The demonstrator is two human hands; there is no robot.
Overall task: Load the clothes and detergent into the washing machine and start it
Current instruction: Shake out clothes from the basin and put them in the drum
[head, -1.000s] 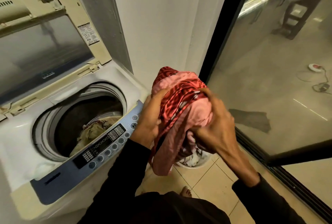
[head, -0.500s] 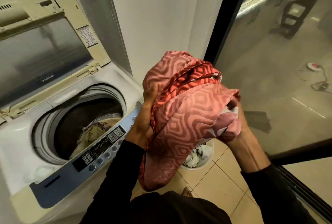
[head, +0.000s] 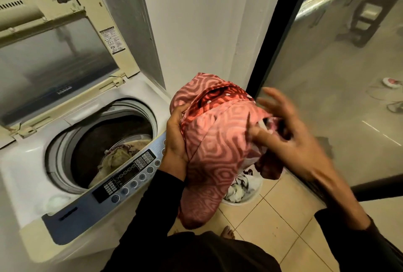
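A top-loading washing machine (head: 28, 169) stands at the left with its lid (head: 54, 53) raised. Pale crumpled clothes (head: 117, 158) lie in its drum. A pink-and-red patterned cloth (head: 213, 149) hangs bunched in the air just right of the control panel (head: 130, 178). My left hand (head: 176, 138) grips its left side. My right hand (head: 290, 136) is blurred at the cloth's right edge, fingers spread apart; whether it still pinches the fabric is unclear.
A white laundry basket (head: 244, 200) with more clothes sits on the tiled floor under the cloth. My bare foot (head: 227, 231) is beside it. A white wall (head: 196, 20) rises behind, and a black-framed glass door (head: 327, 75) closes off the right.
The cloth rose from the basket, opened out wider and shifted a little left. My right hand loosened from a closed grip to spread fingers.
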